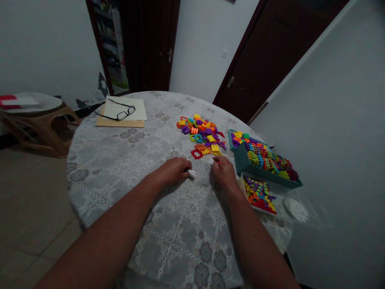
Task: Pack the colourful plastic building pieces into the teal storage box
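My left hand (174, 170) rests on the round table's lace cloth (126, 176), fingers curled around a small white piece (191, 173). My right hand (223, 172) lies a little to its right, closed on another small white piece (211, 161) with a bit of red beside it. Just beyond both hands lies a loose pile of colourful plastic building pieces (202, 134), with a red ring-shaped piece (197, 154) nearest my hands.
A teal box (245, 163) full of coloured pieces sits right of my right hand, with a white tray of pieces (259, 194) below it. Glasses (122, 114) lie on papers (126, 108) at the far left. A wooden stool (42, 124) stands left; dark doors behind.
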Available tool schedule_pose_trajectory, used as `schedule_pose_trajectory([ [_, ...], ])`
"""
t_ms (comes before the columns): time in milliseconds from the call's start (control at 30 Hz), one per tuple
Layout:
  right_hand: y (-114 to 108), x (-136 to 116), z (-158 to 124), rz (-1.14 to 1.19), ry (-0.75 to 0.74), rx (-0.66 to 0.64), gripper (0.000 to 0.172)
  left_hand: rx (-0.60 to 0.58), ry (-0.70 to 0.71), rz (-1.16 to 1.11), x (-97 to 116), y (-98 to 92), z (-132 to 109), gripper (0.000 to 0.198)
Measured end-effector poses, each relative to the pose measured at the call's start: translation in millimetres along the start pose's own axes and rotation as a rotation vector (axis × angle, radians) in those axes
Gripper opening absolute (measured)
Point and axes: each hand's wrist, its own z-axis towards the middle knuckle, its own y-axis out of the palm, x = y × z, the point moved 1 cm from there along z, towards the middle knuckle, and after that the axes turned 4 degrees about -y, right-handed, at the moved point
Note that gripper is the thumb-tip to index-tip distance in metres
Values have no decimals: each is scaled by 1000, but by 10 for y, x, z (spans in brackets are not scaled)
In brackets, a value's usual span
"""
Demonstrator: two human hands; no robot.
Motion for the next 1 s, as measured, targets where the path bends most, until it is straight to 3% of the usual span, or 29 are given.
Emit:
schedule_pose_trajectory([
  [133, 6, 124, 30, -210, 40, -62, 27, -15, -17, -7, 36, -26, -15, 15],
  [367, 86, 37, 92, -388, 138, -115, 25, -16, -12, -9, 73, -52, -50, 15],
  [733, 101, 176, 117, -266, 148, -108, 17, -20, 5, 8, 21, -21, -28, 17],
  [1000, 96, 110, 110, -262, 195, -164, 10, -7, 36, -1, -7, 2, -11, 14],
])
